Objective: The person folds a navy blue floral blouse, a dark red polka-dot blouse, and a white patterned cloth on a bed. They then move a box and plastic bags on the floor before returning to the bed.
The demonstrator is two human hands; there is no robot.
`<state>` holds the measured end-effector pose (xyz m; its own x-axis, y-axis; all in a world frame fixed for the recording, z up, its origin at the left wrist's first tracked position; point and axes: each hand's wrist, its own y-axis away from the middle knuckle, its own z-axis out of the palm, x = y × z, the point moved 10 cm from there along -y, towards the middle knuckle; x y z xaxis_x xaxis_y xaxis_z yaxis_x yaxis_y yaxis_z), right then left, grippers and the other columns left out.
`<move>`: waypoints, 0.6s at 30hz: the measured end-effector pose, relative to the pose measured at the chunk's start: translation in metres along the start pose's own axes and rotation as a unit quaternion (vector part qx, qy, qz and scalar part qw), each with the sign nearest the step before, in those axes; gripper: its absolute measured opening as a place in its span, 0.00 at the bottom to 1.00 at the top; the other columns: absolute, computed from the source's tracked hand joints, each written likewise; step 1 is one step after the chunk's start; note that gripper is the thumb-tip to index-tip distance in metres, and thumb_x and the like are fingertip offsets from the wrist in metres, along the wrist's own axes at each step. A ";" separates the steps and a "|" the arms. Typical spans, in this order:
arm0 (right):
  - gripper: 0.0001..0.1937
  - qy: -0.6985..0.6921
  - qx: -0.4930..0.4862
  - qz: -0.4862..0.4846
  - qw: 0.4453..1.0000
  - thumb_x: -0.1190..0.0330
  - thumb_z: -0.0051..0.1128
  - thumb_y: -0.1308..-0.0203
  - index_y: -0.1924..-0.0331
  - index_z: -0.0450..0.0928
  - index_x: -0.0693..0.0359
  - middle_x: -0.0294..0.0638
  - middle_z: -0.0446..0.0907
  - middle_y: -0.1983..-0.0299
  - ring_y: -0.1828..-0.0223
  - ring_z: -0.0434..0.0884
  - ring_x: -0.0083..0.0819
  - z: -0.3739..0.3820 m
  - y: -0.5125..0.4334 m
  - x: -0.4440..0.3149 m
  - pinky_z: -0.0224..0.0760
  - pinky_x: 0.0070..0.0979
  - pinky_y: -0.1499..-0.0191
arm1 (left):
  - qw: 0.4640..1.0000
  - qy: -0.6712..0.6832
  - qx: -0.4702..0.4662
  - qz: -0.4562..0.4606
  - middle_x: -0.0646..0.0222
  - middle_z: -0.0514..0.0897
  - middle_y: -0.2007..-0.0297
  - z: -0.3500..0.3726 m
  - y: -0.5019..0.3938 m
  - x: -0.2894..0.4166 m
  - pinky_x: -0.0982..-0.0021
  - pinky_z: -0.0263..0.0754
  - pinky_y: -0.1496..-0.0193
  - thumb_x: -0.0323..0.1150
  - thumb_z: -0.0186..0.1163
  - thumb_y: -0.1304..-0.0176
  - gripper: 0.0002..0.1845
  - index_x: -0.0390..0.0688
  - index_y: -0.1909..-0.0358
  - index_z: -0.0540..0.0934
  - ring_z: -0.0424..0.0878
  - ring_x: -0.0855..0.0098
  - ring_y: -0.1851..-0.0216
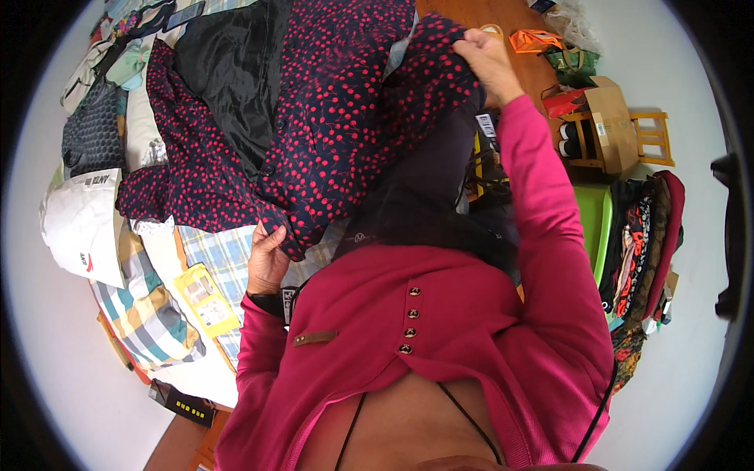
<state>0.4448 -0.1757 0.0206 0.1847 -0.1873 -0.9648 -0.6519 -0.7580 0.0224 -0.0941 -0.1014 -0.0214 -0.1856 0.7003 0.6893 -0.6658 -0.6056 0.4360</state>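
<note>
A dark navy garment with a red cherry print (330,135) is spread in front of me, over the bed and partly across my lap. Its button front lies open on the left, baring a shiny black lining (227,88). My left hand (268,259) pinches a lower corner of the cloth near the bed's plaid sheet (215,247). Up at the right, my right hand (486,62) grips another edge of the same garment. One printed sleeve (144,191) stretches out to the left.
Left on the bed are a white ANTA bag (82,224), a checked pillow (150,306), a yellow package (206,299) and a dark dotted bag (94,129). Rightward stand a cardboard box (612,126), a green plastic bin (594,226) and a stack of folded clothes (645,247).
</note>
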 end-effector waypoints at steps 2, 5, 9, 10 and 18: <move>0.06 0.004 0.036 -0.036 0.999 0.70 0.63 0.40 0.70 0.76 0.58 0.21 0.70 0.73 0.72 0.67 0.10 -0.034 0.026 -0.040 0.60 0.14 0.69 | 0.999 0.036 -0.021 0.002 0.65 0.84 0.48 0.007 0.002 0.004 0.63 0.77 0.39 0.18 0.56 0.35 0.20 0.40 0.41 0.74 0.82 0.68 0.45; 0.03 -0.129 0.099 0.028 0.986 0.73 0.62 0.40 0.63 0.80 0.62 0.28 0.79 0.69 0.69 0.78 0.15 -0.082 0.084 -0.064 0.70 0.14 0.63 | 0.999 0.007 0.036 -0.023 0.65 0.83 0.47 0.004 0.006 0.000 0.65 0.80 0.41 0.18 0.55 0.34 0.21 0.39 0.40 0.74 0.83 0.68 0.46; 0.06 -0.114 0.174 -0.029 0.978 0.75 0.63 0.41 0.60 0.81 0.65 0.34 0.83 0.66 0.67 0.81 0.18 -0.143 0.140 -0.096 0.74 0.15 0.62 | 0.999 -0.012 0.040 -0.026 0.64 0.83 0.46 0.014 0.008 0.000 0.65 0.82 0.44 0.18 0.55 0.33 0.22 0.39 0.38 0.73 0.84 0.69 0.49; 0.06 -0.133 0.188 -0.030 0.973 0.76 0.63 0.41 0.60 0.82 0.65 0.34 0.83 0.66 0.67 0.81 0.19 -0.151 0.153 -0.094 0.74 0.15 0.61 | 0.999 -0.013 0.042 -0.026 0.62 0.83 0.46 0.016 0.008 0.001 0.66 0.82 0.44 0.19 0.55 0.33 0.22 0.38 0.38 0.73 0.84 0.68 0.49; 0.14 -0.013 0.204 0.035 0.978 0.74 0.64 0.40 0.50 0.80 0.64 0.38 0.83 0.62 0.65 0.81 0.22 -0.185 0.152 -0.049 0.77 0.19 0.59 | 0.994 -0.113 0.000 -0.006 0.62 0.81 0.45 0.024 0.000 0.013 0.69 0.83 0.45 0.17 0.57 0.34 0.24 0.38 0.36 0.70 0.84 0.71 0.49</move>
<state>0.4724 -0.3972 0.1199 0.1130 -0.2098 -0.9712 -0.9026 -0.4303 -0.0121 -0.0795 -0.1017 0.0017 -0.0107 0.6042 0.7967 -0.6664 -0.5983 0.4448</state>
